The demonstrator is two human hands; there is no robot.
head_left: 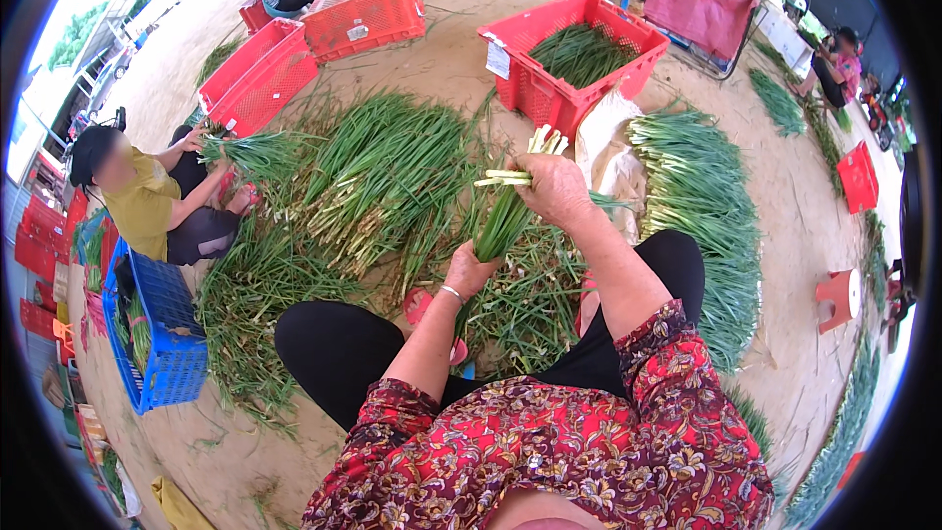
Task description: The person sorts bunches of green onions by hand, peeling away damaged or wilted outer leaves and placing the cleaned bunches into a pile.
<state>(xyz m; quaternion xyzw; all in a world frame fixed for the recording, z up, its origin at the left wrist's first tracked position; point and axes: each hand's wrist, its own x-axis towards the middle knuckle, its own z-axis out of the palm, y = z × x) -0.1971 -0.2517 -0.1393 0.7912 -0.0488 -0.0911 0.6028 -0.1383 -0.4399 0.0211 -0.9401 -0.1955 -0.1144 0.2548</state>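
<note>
My left hand is closed round the green leaves of a small bunch of green onions, in front of my knees. Higher up, my right hand grips the same bunch near its pale stalk ends. Some white stalks stick up above the right fist, and a few point out to the left. Loose leaves and trimmings cover the ground under both hands. Ahead to the left lies a big heap of green onions. A long, neat row of them, with white ends inward, stretches along my right side.
A red crate with greens inside stands ahead, beside a white sack. On the left are a blue crate and a seated co-worker holding a bunch. More red crates stand farther off. A red stool is at the right.
</note>
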